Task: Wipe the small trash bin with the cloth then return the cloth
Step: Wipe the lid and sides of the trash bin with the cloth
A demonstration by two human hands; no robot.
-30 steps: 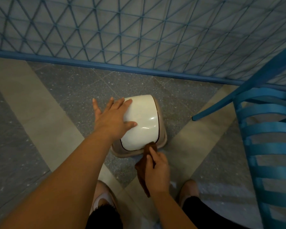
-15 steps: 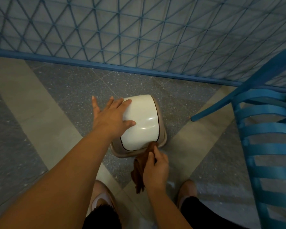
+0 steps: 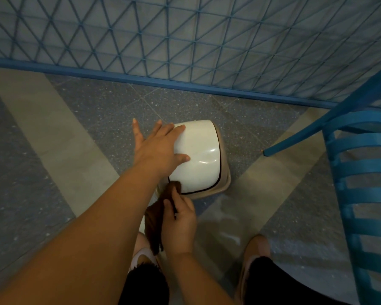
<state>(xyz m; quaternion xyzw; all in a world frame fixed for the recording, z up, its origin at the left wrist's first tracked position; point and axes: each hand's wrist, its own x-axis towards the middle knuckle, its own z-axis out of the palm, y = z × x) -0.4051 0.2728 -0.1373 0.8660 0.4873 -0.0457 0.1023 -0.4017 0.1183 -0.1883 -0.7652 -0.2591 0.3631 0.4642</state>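
The small trash bin point(image 3: 201, 150) stands on the floor in the middle of the head view, with a glossy white swing lid and a beige rim. My left hand point(image 3: 161, 148) lies flat on the lid's left side, fingers spread. My right hand point(image 3: 179, 223) grips a dark brown cloth point(image 3: 155, 221) and presses its tip against the bin's near left edge. The rest of the cloth hangs down beside my wrist.
A blue lattice fence point(image 3: 185, 40) with a blue base rail runs across the back. A blue slatted chair point(image 3: 361, 172) stands at the right, one leg reaching toward the bin. My two feet point(image 3: 254, 247) are on the grey and beige tiled floor below.
My right hand has slid the cloth leftward along the bin's near edge, under my left forearm. My left hand has stayed on the lid.
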